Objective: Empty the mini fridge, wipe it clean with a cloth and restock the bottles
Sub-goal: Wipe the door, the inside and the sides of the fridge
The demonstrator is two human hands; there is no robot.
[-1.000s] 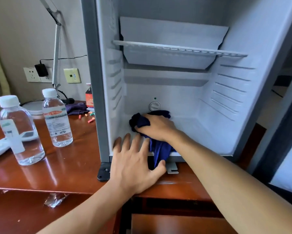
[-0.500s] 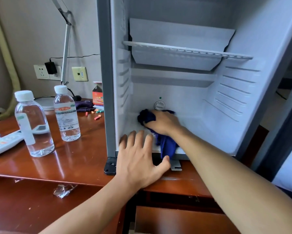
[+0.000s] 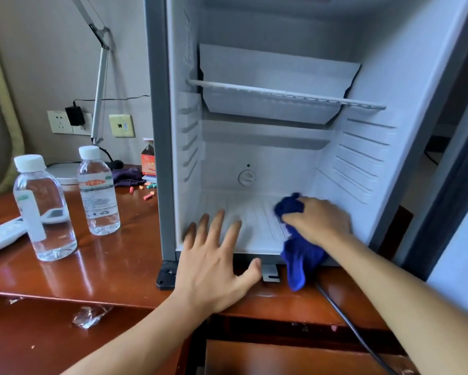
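Wiping inside the mini fridge [image 3: 363,158]: right hand [image 3: 318,220] clamped on a blue cloth [image 3: 299,255], pressed to the fridge floor near the right wall; the cloth's tail hangs over the front lip onto the worktop [image 3: 113,269]. Left hand [image 3: 214,263] spread flat, fingers apart, across the fridge's front edge, fingertips on the floor inside, holding nothing. Door open; wire shelf [image 3: 281,94] bare. Two water bottles stand upright on the worktop left of the fridge, apart from each other: nearer bottle [image 3: 43,209], farther bottle [image 3: 99,193]. White remote [image 3: 0,236] lies beside the nearer one.
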